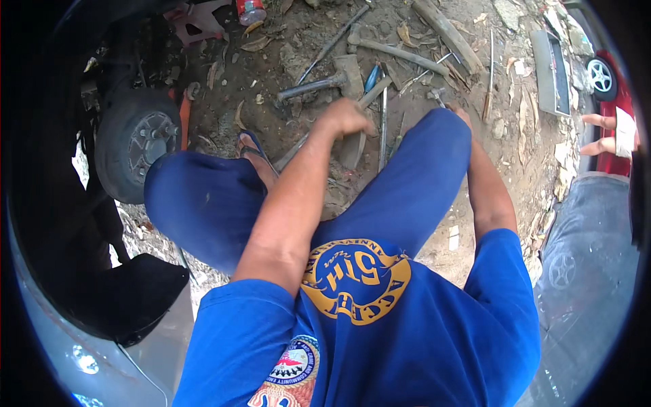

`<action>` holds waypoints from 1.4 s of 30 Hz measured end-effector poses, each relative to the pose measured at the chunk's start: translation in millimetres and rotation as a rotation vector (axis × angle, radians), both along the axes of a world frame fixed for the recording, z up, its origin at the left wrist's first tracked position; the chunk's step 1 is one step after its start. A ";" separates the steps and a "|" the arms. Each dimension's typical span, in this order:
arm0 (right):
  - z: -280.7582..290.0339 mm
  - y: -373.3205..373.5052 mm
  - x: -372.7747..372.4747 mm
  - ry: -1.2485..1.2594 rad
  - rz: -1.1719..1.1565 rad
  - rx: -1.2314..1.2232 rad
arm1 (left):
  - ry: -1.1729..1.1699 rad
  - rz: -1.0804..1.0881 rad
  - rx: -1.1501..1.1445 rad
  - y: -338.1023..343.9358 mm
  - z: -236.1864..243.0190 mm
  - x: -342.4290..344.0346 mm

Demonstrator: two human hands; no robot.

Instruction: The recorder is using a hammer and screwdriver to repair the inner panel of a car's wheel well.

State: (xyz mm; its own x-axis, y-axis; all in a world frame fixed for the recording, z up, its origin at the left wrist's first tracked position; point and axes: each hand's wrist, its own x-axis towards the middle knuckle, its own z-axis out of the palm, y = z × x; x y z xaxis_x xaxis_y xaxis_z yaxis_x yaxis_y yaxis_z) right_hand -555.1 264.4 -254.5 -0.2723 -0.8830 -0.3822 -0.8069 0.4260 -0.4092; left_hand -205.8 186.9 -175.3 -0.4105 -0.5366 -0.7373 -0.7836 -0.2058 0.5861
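Note:
My left hand (344, 119) is curled, fingers bent and slightly blurred, above the tools on the dirt. A wooden handle (375, 92) runs beneath or through it; which one, I cannot tell. Just beyond lies a hammer (349, 73) with a heavy metal head and a dark shaft. A flat metal piece (351, 150) is beside the hand on the ground. Most of my right hand (461, 115) is hidden by my right knee, its fingers included. Close to it, a small metal tool (438, 95) shows past the knee.
A wheel hub (146, 139) stands at left beside an orange wrench (188, 112). Farther off lie a wooden-handled hammer (400, 51), a wooden post (447, 34), a screwdriver (489, 88) and a blue-handled tool (371, 78). A metal tray (550, 73) and red car (614, 102) are at right.

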 end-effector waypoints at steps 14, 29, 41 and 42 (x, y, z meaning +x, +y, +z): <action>-16.5 62.2 4.9 0.276 0.329 0.134 | -0.140 0.182 -0.173 109.3 -61.0 -27.5; 8.2 31.2 -14.9 -0.075 0.487 -0.003 | -0.113 -0.105 -0.169 98.1 -47.9 -96.2; -134.3 70.3 -92.9 0.033 0.476 0.175 | -0.231 0.015 -0.460 40.8 69.3 -38.6; -148.4 66.6 -97.8 -0.049 0.463 0.136 | -0.271 -0.097 -0.492 10.5 95.3 -1.2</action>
State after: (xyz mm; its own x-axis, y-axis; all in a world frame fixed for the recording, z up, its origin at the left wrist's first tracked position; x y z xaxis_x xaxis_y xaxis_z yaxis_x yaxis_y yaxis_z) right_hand -652.9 331.0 -402.9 0.1591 -0.8483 -0.5051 -0.9054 0.0787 -0.4173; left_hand -207.0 197.4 -79.9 -0.3058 -0.8127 -0.4960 -0.9212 0.1209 0.3699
